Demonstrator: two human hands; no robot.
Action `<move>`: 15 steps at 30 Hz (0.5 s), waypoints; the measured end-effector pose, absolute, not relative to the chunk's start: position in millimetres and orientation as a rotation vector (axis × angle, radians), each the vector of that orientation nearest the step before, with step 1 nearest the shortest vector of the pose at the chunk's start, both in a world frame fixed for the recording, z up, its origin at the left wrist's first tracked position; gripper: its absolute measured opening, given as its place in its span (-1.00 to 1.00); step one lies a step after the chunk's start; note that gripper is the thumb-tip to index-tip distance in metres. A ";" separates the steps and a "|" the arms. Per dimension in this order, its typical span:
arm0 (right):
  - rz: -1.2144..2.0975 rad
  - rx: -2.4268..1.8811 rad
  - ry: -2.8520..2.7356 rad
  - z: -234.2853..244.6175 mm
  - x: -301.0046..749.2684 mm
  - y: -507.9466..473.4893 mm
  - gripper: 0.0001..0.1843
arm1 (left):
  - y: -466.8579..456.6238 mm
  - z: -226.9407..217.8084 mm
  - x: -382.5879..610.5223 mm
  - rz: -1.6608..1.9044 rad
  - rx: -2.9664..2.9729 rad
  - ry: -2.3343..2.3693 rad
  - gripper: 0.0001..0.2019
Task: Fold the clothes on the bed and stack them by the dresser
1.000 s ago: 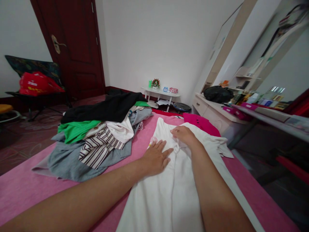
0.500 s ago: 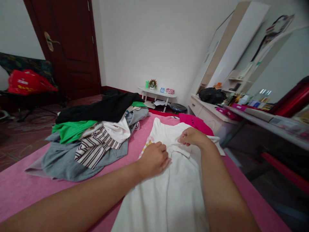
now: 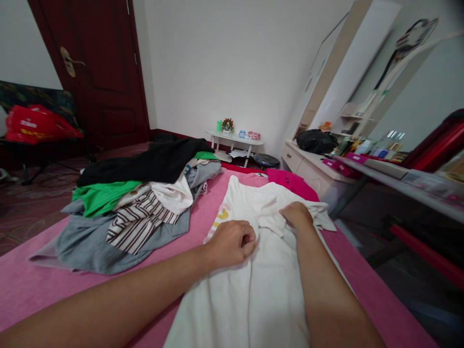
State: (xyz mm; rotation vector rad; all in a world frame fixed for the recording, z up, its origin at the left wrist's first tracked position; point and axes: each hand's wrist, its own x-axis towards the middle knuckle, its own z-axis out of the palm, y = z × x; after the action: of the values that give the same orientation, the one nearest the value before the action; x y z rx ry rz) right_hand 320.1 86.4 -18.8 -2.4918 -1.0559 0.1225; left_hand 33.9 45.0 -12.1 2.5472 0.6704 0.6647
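Observation:
A white shirt (image 3: 273, 285) with a bit of yellow print lies spread lengthwise on the pink bedding, its body reaching towards me. My left hand (image 3: 234, 244) rests on its left side, thumb and fingers curled together in a pinch on the cloth. On the right, my right hand (image 3: 297, 215) has its fingers closed on the fabric beside the folded-over sleeve (image 3: 272, 221); its fingertips are partly hidden. Creases run between the two hands.
A heap of clothes lies left on the pink bedding (image 3: 25, 285): black garment (image 3: 145, 162), green one (image 3: 105, 195), striped one (image 3: 139, 222), grey one (image 3: 87, 246). A bright pink garment (image 3: 293, 183) sits beyond the shirt. A cluttered table (image 3: 391, 176) stands right.
My right hand has moved slightly right and down along the shirt, its fingers now lower on the cloth. My left hand has turned a little, its finger curl more visible. The view has shifted slightly.

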 end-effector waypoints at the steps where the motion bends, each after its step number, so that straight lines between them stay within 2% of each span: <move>1: 0.107 -2.514 -1.048 -18.9 320.3 85.9 -0.63 | 46.6 -12.6 33.7 0.662 2.554 0.654 -0.83; 4: 0.093 -2.570 -1.048 -18.8 320.5 83.9 -0.49 | 51.5 -17.4 35.5 0.631 2.587 0.614 -0.74; 7: 0.090 -2.559 -1.051 -18.1 321.5 82.3 -0.61 | 57.3 -24.2 38.9 0.700 2.543 0.641 -0.78; 9: 0.037 -2.527 -1.012 -15.6 322.5 82.2 -0.68 | 61.4 -28.0 40.3 0.778 2.528 0.683 -0.74; 12: -0.088 -2.424 -0.962 -8.9 322.2 84.3 -0.62 | 66.1 -32.6 40.4 0.816 2.593 0.741 -0.65; 15: -0.168 -2.300 -0.973 -1.9 316.3 89.5 -0.59 | 67.9 -38.0 39.8 0.745 2.687 0.750 -0.70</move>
State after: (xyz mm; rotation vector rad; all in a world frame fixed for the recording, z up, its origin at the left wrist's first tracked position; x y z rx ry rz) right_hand 316.3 89.5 -1.9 -2.3000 -0.9726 -0.1680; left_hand 39.8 67.9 -38.0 2.6867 0.7501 0.7446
